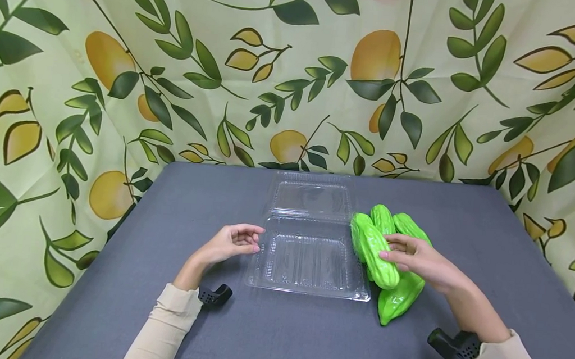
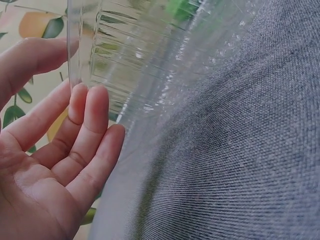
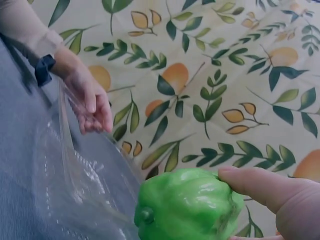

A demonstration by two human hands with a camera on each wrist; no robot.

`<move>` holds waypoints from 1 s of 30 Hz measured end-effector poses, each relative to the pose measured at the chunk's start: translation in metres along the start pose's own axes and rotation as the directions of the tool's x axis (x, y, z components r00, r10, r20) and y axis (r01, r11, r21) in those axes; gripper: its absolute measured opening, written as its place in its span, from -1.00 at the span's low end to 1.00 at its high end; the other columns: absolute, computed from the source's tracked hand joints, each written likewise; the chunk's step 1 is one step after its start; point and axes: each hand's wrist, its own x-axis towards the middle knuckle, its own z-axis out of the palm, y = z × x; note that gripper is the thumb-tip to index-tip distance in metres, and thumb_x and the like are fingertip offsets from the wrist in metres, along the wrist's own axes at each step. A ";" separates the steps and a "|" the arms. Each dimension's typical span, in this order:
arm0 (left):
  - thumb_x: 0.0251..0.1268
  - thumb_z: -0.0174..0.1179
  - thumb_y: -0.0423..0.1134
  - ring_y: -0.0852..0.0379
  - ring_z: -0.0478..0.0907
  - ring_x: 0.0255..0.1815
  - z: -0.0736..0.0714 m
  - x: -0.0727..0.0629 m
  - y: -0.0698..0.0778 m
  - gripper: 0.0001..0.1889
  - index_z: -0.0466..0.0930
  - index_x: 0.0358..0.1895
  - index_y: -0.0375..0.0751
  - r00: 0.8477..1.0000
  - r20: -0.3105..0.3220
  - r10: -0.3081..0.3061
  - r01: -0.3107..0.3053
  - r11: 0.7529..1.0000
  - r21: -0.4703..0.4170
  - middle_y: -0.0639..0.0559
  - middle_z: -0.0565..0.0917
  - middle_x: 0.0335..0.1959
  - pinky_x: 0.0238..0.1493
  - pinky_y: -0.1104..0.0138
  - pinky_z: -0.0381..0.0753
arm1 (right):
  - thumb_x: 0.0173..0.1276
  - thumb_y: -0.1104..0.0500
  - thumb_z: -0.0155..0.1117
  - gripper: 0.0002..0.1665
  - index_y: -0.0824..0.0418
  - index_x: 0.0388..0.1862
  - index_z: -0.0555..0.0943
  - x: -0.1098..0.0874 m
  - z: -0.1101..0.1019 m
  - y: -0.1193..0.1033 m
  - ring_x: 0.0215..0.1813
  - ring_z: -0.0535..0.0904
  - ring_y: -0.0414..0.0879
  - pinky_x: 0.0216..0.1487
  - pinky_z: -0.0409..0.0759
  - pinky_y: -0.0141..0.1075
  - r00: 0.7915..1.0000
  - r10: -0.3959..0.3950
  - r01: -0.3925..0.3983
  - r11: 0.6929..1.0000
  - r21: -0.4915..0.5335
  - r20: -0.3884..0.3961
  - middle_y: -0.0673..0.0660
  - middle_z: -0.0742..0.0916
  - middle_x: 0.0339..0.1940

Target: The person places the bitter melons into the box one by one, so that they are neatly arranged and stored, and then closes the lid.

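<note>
Gourd (image 1: 374,255) is pinched by the right hand (image 1: 417,260) beside the open box (image 1: 306,262), the left hand (image 1: 234,240) half-open, empty, at its other side, perhaps for steadying.

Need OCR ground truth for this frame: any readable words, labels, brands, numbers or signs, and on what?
None readable.
Clear container: moulded ridges, no legible marking.
Green gourds: no print visible.
Backdrop cloth: leaf and fruit pattern only.
Table cover: plain grey.
Black wrist devices: no legible mark; too small to rule out fine print.
</note>
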 end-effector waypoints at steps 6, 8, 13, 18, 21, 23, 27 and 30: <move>0.19 0.28 -0.41 0.37 0.56 -0.25 0.001 0.000 -0.001 -0.48 0.39 0.20 -0.57 1.000 -0.002 0.008 -0.008 1.000 0.006 -0.14 0.56 -0.20 -0.17 0.56 0.60 | 0.42 -0.04 0.15 -0.12 0.42 0.48 0.06 0.009 0.010 -0.008 0.44 0.26 0.36 0.23 0.54 -0.02 1.000 0.013 -0.013 0.999 0.044 0.000 0.53 0.28 0.44; 0.20 0.28 -0.41 0.38 0.56 -0.25 0.002 0.000 -0.002 -0.48 0.39 0.20 -0.57 1.000 -0.002 0.008 -0.008 1.000 0.008 -0.02 0.57 -0.23 -0.16 0.56 0.60 | 0.41 -0.05 0.16 -0.11 0.40 0.49 0.06 0.012 0.013 -0.011 0.45 0.27 0.35 0.26 0.53 0.01 1.000 0.020 -0.020 0.998 0.052 -0.001 0.51 0.27 0.45; 0.22 0.27 -0.37 0.39 0.57 -0.25 0.002 0.001 -0.003 -0.48 0.38 0.19 -0.58 1.000 -0.007 0.003 -0.003 1.000 0.013 0.17 0.57 -0.28 -0.15 0.54 0.61 | 0.41 -0.05 0.16 -0.10 0.41 0.49 0.05 0.021 0.021 -0.016 0.48 0.20 0.36 0.32 0.47 0.08 1.000 0.012 -0.013 0.996 0.085 0.014 0.52 0.23 0.47; 0.22 0.28 -0.37 0.39 0.58 -0.26 0.003 0.001 -0.001 -0.49 0.39 0.20 -0.56 1.000 -0.013 -0.016 0.016 1.000 0.021 0.14 0.56 -0.28 -0.16 0.54 0.62 | 0.40 -0.05 0.17 -0.11 0.40 0.48 0.07 0.028 0.029 -0.018 0.48 0.21 0.35 0.32 0.47 0.08 1.000 0.004 -0.007 0.993 0.116 0.027 0.51 0.25 0.46; 0.22 0.28 -0.38 0.39 0.58 -0.27 0.003 0.001 -0.001 -0.49 0.39 0.19 -0.57 1.000 -0.015 -0.016 0.016 1.000 0.021 0.12 0.57 -0.29 -0.16 0.54 0.62 | 0.40 -0.04 0.18 -0.11 0.39 0.48 0.08 0.031 0.033 -0.019 0.48 0.22 0.34 0.34 0.46 0.09 1.000 0.004 -0.008 0.992 0.127 0.030 0.50 0.25 0.47; 0.22 0.27 -0.39 0.39 0.59 -0.28 0.003 0.001 -0.001 -0.49 0.39 0.19 -0.58 1.000 -0.014 -0.012 0.013 1.000 0.019 0.12 0.57 -0.29 -0.16 0.54 0.62 | 0.40 -0.05 0.18 -0.11 0.39 0.48 0.08 0.034 0.036 -0.020 0.48 0.23 0.34 0.35 0.45 0.09 0.999 0.003 -0.008 0.991 0.132 0.034 0.50 0.26 0.47; 0.23 0.27 -0.37 0.39 0.60 -0.30 0.003 0.001 0.000 -0.48 0.38 0.20 -0.58 1.000 -0.010 -0.016 0.016 1.000 0.007 0.12 0.57 -0.31 -0.17 0.54 0.63 | 0.39 -0.05 0.18 -0.11 0.41 0.48 0.08 0.041 0.041 -0.020 0.47 0.24 0.34 0.34 0.45 0.10 0.999 0.000 -0.007 0.989 0.147 0.045 0.49 0.29 0.46; 0.23 0.27 -0.36 0.38 0.61 -0.30 0.004 0.000 0.001 -0.48 0.38 0.20 -0.58 1.000 -0.004 -0.026 0.026 1.000 0.000 0.14 0.58 -0.33 -0.16 0.54 0.63 | 0.38 -0.05 0.19 -0.11 0.40 0.47 0.10 0.044 0.046 -0.021 0.45 0.28 0.34 0.31 0.49 0.07 0.999 0.001 -0.008 0.987 0.159 0.042 0.47 0.32 0.44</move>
